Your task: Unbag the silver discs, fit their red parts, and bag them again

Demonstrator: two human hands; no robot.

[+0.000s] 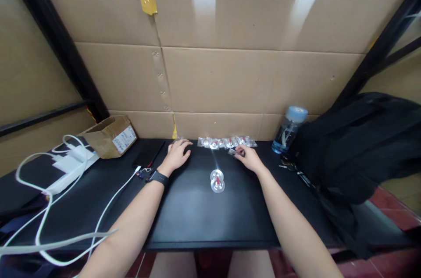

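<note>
My right hand [250,158] is pinched on a small flat silvery piece [233,152], whose exact kind I cannot make out. Just behind it, a row of small clear plastic packets [214,143] with shiny round things and red bits inside lies along the back of the table. My left hand [177,154], with a dark watch on its wrist, rests at the back left, fingers stretched out and holding nothing visible. Between my forearms, two overlapping shiny round pieces [217,181] with a red part in the middle lie on the black tabletop [210,221].
A cardboard wall [213,80] closes off the back. On the left are an open cardboard box [110,137], a white power strip [70,166] and looping white cables [42,225]. A water bottle [287,131] and a black backpack [358,146] stand on the right.
</note>
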